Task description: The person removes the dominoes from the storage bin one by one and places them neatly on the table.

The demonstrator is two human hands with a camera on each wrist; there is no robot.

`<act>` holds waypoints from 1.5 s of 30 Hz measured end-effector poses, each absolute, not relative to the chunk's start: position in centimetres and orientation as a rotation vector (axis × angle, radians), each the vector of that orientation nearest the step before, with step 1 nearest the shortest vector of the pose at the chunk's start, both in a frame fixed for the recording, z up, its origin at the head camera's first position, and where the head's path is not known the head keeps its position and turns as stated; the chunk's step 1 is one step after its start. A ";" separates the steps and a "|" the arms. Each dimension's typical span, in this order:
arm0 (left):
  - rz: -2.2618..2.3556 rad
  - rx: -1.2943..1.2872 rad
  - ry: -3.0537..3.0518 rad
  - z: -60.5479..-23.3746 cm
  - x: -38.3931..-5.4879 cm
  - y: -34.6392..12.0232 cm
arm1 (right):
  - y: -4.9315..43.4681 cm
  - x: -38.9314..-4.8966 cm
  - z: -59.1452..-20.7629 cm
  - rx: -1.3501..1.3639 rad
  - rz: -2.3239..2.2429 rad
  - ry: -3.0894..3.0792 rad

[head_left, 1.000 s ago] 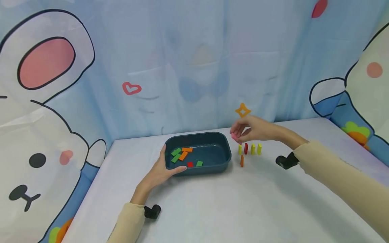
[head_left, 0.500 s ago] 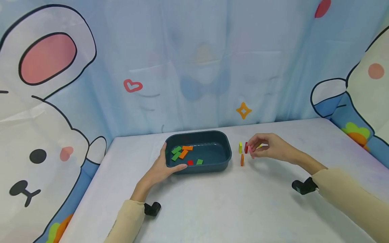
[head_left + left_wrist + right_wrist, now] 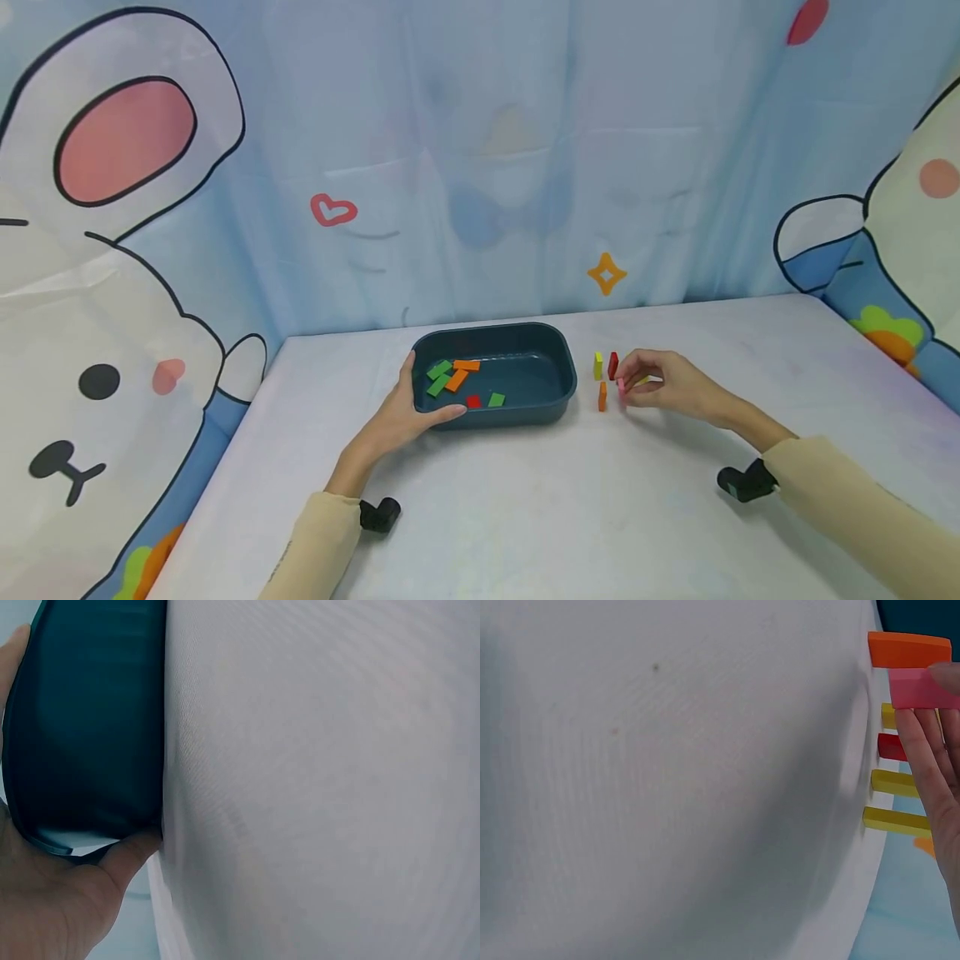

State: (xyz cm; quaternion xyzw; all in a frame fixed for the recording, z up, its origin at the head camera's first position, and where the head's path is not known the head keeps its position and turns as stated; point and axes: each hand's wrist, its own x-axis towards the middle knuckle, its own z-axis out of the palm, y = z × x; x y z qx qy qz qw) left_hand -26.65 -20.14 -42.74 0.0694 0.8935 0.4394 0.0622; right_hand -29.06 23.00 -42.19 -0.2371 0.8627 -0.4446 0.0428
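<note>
My left hand (image 3: 390,425) grips the left end of a dark teal basin (image 3: 517,417), thumb over the front wall and fingers along the left side. In the left wrist view the basin wall (image 3: 90,712) stands between thumb and fingers. My right hand (image 3: 675,385) pinches an upright pink domino block (image 3: 911,688) close to the table. Just left of it stands an orange domino (image 3: 602,397). Behind are a yellow domino (image 3: 597,365) and a red domino (image 3: 612,365). Two more yellow ones, mostly hidden by my hand from the head, show as yellow dominoes (image 3: 895,782) in the right wrist view.
Inside the basin lie several green dominoes (image 3: 438,386), two orange dominoes (image 3: 456,380) and a red piece (image 3: 473,402). The white tabletop (image 3: 540,508) runs back to a printed blue curtain (image 3: 480,167). Both wrists carry black cameras.
My right hand has moved right, down and toward me with the pink domino, from above the back row to beside the orange domino. My left hand keeps its grip on the basin.
</note>
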 end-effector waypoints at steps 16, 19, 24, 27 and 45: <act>1.326 0.191 2.691 -42.5 -26.6 -20.1 | 22.6 -29.2 -42.7 -0.711 -1.339 2.598; 1.321 0.192 2.695 -42.5 -26.5 -20.1 | 22.5 -29.2 -42.7 -0.703 -1.328 2.622; 1.313 0.194 2.695 -42.6 -26.6 -20.1 | 22.5 -29.0 -42.7 -0.691 -1.324 2.647; 1.316 0.194 2.695 -42.6 -26.7 -20.1 | 22.6 -28.9 -42.7 -0.695 -1.325 2.646; 1.329 0.181 2.695 -42.7 -26.6 -20.0 | 22.7 -29.0 -42.9 -0.707 -1.333 2.652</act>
